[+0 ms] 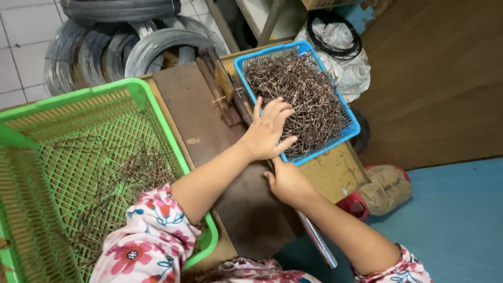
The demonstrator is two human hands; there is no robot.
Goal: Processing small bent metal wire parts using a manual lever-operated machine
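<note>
Two bare hands over a dark worn workbench [209, 120], left hand [267, 131] fingers spread wide on bent wire pieces [301, 91] in blue basket [350, 130], right hand [287, 181] grip hidden, green basket [152, 112] beside, wire coils [120, 50] by tiled wall [21, 47], wooden floor [435, 78].

free: dark board [196, 112] between baskets | blocked left: green basket [131, 97] wall | blocked right: blue basket [350, 123] rim, bent wires [304, 91] heaped under my left hand [267, 131]

Blue mesh basket [350, 127] heaped with tangled brown bent-wire pieces [301, 91], on the workbench's right side.
</note>
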